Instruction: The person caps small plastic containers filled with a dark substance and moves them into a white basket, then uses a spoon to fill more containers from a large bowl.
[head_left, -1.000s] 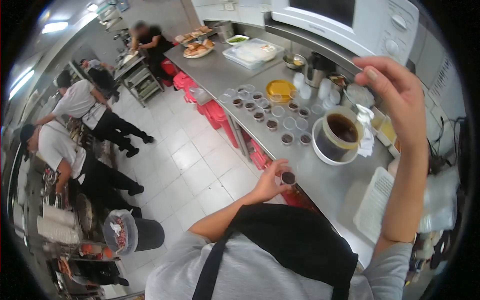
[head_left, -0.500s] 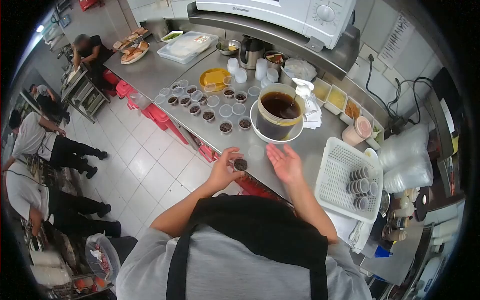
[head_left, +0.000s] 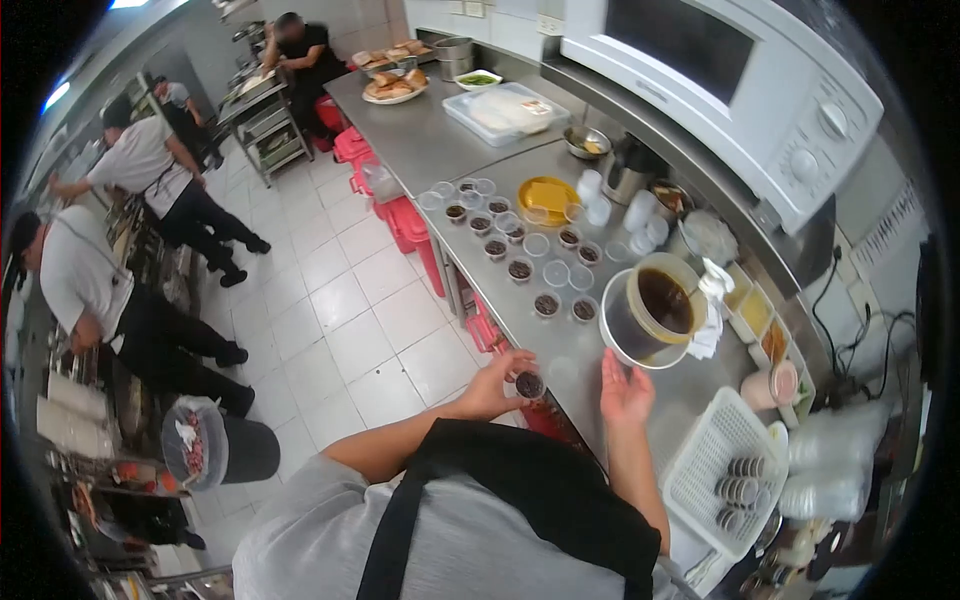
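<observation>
My left hand (head_left: 492, 386) grips a small clear cup (head_left: 529, 384) of dark contents, held at the counter's front edge. My right hand (head_left: 627, 392) is open, palm up and fingers stretched, just in front of a white bowl (head_left: 612, 335). In that bowl stands a tub of dark brown liquid (head_left: 664, 302), with a utensil leaning inside it. A clear round lid (head_left: 563, 369) lies on the counter between my hands. Beyond it are several filled cups (head_left: 546, 305) and loose clear lids (head_left: 556, 273).
A white perforated basket (head_left: 690, 470) with stacked, filled cups stands at the right. Further back are a yellow plate (head_left: 548, 200), a microwave (head_left: 720, 80) on a shelf and a lidded plastic box (head_left: 510, 112). Several people are at the left, past a grey bin (head_left: 245, 450).
My view has swung to the left, so the counter appears further right. The cup stays in my left hand, and my right hand remains open.
</observation>
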